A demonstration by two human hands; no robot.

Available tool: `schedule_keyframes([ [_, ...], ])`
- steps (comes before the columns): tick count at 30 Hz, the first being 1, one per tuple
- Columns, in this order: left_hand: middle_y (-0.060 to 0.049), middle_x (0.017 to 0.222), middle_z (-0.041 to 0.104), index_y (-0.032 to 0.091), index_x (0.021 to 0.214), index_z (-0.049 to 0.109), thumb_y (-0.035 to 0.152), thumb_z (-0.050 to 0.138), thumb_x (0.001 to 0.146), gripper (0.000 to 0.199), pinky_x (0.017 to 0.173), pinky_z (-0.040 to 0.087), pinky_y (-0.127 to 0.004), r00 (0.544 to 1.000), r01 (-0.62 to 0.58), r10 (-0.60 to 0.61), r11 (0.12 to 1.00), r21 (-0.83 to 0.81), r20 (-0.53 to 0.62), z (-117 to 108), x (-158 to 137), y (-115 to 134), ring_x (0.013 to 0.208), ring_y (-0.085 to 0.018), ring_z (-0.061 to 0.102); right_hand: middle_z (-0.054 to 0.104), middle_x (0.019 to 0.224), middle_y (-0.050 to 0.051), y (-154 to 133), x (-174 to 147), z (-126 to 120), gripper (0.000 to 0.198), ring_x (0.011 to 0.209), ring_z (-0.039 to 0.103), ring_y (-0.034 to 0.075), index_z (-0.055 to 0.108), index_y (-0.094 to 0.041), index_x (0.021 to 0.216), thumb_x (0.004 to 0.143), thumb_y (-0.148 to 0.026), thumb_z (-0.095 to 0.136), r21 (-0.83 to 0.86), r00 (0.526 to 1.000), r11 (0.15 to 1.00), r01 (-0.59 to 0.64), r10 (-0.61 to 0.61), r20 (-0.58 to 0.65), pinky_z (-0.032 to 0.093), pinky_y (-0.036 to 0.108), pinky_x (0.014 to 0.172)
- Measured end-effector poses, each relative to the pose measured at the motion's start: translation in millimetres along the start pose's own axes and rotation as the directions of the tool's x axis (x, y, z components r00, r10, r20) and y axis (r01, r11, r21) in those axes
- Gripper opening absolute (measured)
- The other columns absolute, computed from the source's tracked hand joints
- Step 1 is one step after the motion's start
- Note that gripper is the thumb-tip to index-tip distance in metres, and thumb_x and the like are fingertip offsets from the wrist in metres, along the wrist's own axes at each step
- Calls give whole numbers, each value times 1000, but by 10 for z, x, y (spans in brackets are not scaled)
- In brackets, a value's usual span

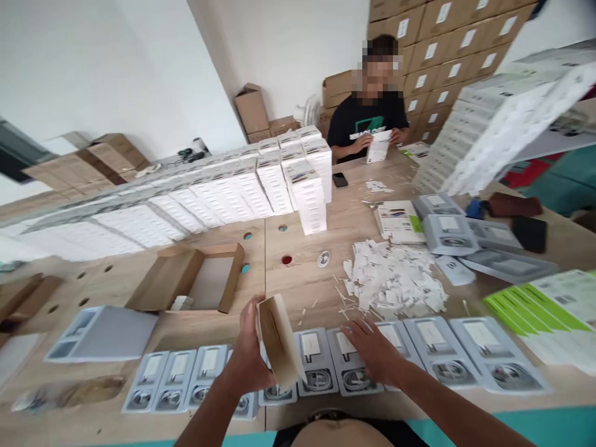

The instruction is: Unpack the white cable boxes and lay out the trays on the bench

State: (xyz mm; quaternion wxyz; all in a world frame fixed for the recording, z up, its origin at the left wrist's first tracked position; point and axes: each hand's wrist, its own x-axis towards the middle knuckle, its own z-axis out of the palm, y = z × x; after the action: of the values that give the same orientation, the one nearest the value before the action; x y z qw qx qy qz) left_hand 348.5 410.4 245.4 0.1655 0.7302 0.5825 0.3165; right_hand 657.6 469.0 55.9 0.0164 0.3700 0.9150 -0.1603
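Observation:
My left hand [246, 360] is wrapped around a small white cardboard box [282, 341], which is tilted with its open end and brown inside facing up. To the right, my right hand [375, 352] lies over a grey plastic tray [336, 360], fingers stretched and apart. That tray belongs to a row along the near table edge, each one carrying a white flat piece and a coiled cable, such as the tray [500, 354] at the right end. A heap of small white paper pieces [395, 279] lies beyond my right hand.
Stacked white boxes [311, 205] line the far table side. An open brown carton [216, 276] and stacked trays [112, 335] are at left. Green-and-white sleeves [549, 310] lie at right. Across the table, a person [367, 124] in a black shirt holds a white box.

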Motion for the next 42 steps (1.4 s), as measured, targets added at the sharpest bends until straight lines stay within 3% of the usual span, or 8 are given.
schedule_keyframes([
  [7,-25,147,27,14,149,-2,49,84,54,133,107,38,-56,999,41,-38,994,97,-26,-63,-24,-102,136,-44,32,40,147,14,104,-177,-608,91,136,32,38,32,-25,148,62,-23,63,273,982,954,-123,157,-109,33,53,109],
  [13,-17,142,41,20,150,13,31,84,54,120,110,30,-56,994,60,-89,921,385,59,315,30,-203,132,-39,37,48,137,10,-12,-73,-1121,75,117,54,31,29,-32,146,78,-38,59,745,834,619,-249,527,-160,52,45,91],
  [23,-16,140,41,18,149,19,25,82,53,115,111,20,-57,992,91,-126,856,510,33,678,183,151,131,-38,34,50,125,13,-595,510,-1221,80,115,45,36,36,-25,140,65,-27,65,500,623,776,-384,617,-481,44,49,95],
  [27,-17,140,40,18,149,21,23,79,56,110,110,21,-56,990,126,-139,833,539,-17,726,208,123,131,-38,33,49,127,15,-718,577,-1216,80,116,44,38,37,-24,141,66,-27,66,477,619,799,-366,592,-516,43,51,95],
  [32,-17,138,43,16,149,21,28,69,70,93,107,26,-53,988,152,-120,823,548,-94,684,323,54,127,-36,38,59,121,6,-892,565,-1161,44,118,48,28,50,-31,132,88,-26,52,553,788,833,-25,357,-501,41,47,104],
  [37,-18,137,44,12,148,23,36,66,73,89,106,28,-53,963,238,-129,821,520,-237,701,449,113,125,-36,40,33,151,9,-1088,579,-1090,73,136,35,30,20,-33,151,89,-40,58,900,774,432,54,552,-312,37,50,108],
  [40,-20,139,40,13,149,19,41,68,71,96,106,28,-57,942,281,-160,858,431,-295,709,502,211,127,-40,38,51,136,12,-1125,613,-1193,87,110,60,25,-5,-32,153,91,-44,55,985,829,47,167,534,-166,50,45,93],
  [42,-20,142,38,17,151,10,47,72,69,107,105,30,-59,938,292,-220,917,271,-267,634,540,257,130,-41,35,59,124,10,-1052,597,-1335,88,100,63,22,-7,-31,153,91,-45,55,966,822,-15,258,529,-211,49,44,93],
])
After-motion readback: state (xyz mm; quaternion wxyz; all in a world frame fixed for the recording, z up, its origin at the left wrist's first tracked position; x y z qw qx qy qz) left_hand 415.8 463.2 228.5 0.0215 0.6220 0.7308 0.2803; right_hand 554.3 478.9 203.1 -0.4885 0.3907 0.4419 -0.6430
